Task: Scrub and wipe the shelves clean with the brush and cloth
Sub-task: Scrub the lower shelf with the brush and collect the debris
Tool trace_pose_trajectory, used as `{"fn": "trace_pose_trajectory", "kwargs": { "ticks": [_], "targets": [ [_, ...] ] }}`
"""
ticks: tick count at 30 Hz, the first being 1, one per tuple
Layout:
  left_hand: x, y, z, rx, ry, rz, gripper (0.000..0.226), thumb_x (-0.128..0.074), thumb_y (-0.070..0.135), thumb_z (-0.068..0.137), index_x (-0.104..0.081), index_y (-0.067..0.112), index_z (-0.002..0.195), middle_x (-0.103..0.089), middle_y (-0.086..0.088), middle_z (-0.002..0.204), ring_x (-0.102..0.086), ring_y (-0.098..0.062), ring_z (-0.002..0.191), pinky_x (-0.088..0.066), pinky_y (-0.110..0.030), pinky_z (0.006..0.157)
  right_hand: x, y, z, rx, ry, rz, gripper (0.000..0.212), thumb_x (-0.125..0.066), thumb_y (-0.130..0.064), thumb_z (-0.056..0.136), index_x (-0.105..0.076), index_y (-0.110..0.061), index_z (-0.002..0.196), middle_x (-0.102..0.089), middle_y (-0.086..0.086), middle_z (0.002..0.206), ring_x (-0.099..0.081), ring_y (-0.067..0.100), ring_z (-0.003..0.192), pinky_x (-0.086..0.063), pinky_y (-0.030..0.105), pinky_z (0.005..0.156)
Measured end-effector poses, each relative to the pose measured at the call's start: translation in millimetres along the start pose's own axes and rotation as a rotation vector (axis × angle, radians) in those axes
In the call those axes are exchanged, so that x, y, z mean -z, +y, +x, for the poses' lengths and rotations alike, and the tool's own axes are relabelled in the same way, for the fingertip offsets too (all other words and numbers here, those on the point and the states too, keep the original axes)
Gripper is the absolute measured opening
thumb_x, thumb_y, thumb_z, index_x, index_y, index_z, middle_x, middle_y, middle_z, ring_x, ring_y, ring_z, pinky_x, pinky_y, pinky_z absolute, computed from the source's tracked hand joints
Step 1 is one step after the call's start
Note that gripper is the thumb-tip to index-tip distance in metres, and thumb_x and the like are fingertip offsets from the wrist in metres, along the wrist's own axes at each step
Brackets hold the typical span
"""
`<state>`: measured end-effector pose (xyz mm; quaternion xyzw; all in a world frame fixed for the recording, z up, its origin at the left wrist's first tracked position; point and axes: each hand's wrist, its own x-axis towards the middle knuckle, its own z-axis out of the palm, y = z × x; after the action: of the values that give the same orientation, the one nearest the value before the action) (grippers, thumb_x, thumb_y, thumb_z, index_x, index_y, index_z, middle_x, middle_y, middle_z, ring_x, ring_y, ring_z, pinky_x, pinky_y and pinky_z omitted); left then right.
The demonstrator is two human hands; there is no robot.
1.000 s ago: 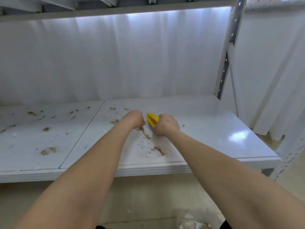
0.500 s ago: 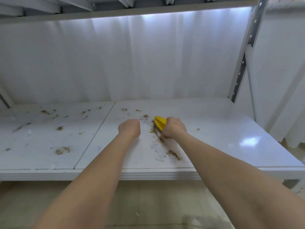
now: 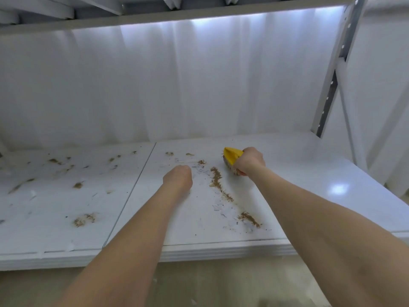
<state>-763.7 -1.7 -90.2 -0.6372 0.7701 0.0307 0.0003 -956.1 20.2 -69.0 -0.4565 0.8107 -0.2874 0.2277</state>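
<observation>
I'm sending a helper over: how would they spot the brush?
Look at the white shelf, on its right-hand panel. The right hand grips the brush there, just right of a brown dirt streak. It is the only yellow thing in sight.

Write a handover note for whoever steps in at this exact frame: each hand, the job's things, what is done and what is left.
Right hand: grips the yellow brush, bristles down on the shelf.
Left hand: curled, resting on the shelf beside the dirt; its fingers are hidden, so whether it holds anything is unclear.
Cloth: not in view.
Done: the shelf to the right of the brush looks clean and glossy.
Left: a brown streak runs toward the front edge, brown patches dot the left panel, and wiping remains.
</observation>
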Motion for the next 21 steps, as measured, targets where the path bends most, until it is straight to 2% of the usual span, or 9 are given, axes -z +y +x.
{"fn": "trace_pose_trajectory", "kwargs": {
  "ticks": [2, 4, 7, 10, 12, 14, 17, 21],
  "targets": [
    [-3.2, 10.6, 11.6, -0.021, 0.006, -0.008, 0.024, -0.034, -0.007, 0.087, -0.049, 0.011, 0.092, -0.047, -0.004, 0.091, -0.048, -0.022, 0.082, -0.04, -0.03, 0.068, -2.7, 4.4, 11.7, -0.005, 0.005, 0.036, 0.023, -0.059, -0.013, 0.084, -0.057, -0.01, 0.106, -0.057, 0.009, 0.1, -0.057, 0.029, 0.09, -0.045, 0.032, 0.069],
    [-5.7, 18.2, 23.0, -0.012, 0.0, -0.003, 0.025, -0.034, -0.008, 0.088, -0.051, 0.011, 0.094, -0.048, -0.004, 0.087, -0.049, -0.022, 0.081, -0.04, -0.029, 0.067, -0.3, 9.3, 26.2, -0.015, 0.024, 0.074, 0.024, -0.064, -0.019, 0.083, -0.055, -0.01, 0.104, -0.059, 0.012, 0.11, -0.058, 0.03, 0.09, -0.045, 0.031, 0.069],
    [-7.1, 22.7, 36.5, 0.028, -0.02, 0.022, 0.02, -0.035, -0.007, 0.09, -0.045, 0.01, 0.084, -0.042, -0.001, 0.071, -0.046, -0.019, 0.07, -0.037, -0.027, 0.063, 6.9, 17.0, 52.2, -0.017, 0.065, 0.099, 0.04, -0.065, -0.021, 0.084, -0.052, -0.01, 0.121, -0.052, 0.016, 0.126, -0.058, 0.034, 0.108, -0.049, 0.035, 0.085],
    [-8.1, 30.4, 50.4, 0.064, -0.049, 0.043, 0.019, -0.038, -0.007, 0.09, -0.048, 0.008, 0.085, -0.041, -0.002, 0.069, -0.045, -0.018, 0.066, -0.039, -0.027, 0.064, 9.3, 18.9, 77.1, -0.005, 0.095, 0.117, 0.04, -0.06, -0.023, 0.088, -0.052, -0.01, 0.125, -0.052, 0.016, 0.129, -0.055, 0.035, 0.114, -0.047, 0.039, 0.096],
    [-10.0, 37.2, 60.3, 0.087, -0.106, 0.076, 0.019, -0.042, -0.006, 0.09, -0.056, 0.004, 0.098, -0.049, -0.004, 0.075, -0.051, -0.02, 0.074, -0.045, -0.029, 0.069, 8.7, 17.6, 91.6, 0.006, 0.108, 0.149, 0.039, -0.058, -0.026, 0.09, -0.051, -0.011, 0.126, -0.052, 0.016, 0.128, -0.055, 0.035, 0.115, -0.046, 0.039, 0.094],
    [-9.2, 42.0, 69.5, 0.1, -0.146, 0.117, 0.024, -0.042, -0.005, 0.091, -0.057, -0.001, 0.109, -0.058, -0.008, 0.087, -0.055, -0.022, 0.081, -0.049, -0.031, 0.075, 8.3, 14.9, 106.8, 0.023, 0.121, 0.164, 0.042, -0.056, -0.029, 0.093, -0.046, -0.014, 0.13, -0.049, 0.017, 0.13, -0.054, 0.037, 0.116, -0.045, 0.04, 0.095],
    [-8.4, 44.6, 79.4, 0.093, -0.188, 0.146, 0.026, -0.04, -0.001, 0.093, -0.055, -0.001, 0.115, -0.063, -0.011, 0.107, -0.055, -0.022, 0.084, -0.05, -0.031, 0.085, 10.2, 13.9, 130.0, 0.039, 0.149, 0.109, 0.043, -0.051, -0.031, 0.097, -0.041, -0.016, 0.136, -0.043, 0.019, 0.134, -0.052, 0.039, 0.117, -0.041, 0.039, 0.097],
    [-9.4, 47.8, 88.7, 0.063, -0.205, 0.165, 0.029, -0.039, -0.002, 0.093, -0.055, -0.001, 0.116, -0.062, -0.01, 0.105, -0.057, -0.024, 0.089, -0.049, -0.032, 0.086, 4.4, 8.4, 159.4, 0.03, 0.162, 0.034, 0.036, -0.043, -0.025, 0.1, -0.046, -0.012, 0.133, -0.042, 0.02, 0.138, -0.048, 0.037, 0.123, -0.038, 0.037, 0.1]
  ]
}}
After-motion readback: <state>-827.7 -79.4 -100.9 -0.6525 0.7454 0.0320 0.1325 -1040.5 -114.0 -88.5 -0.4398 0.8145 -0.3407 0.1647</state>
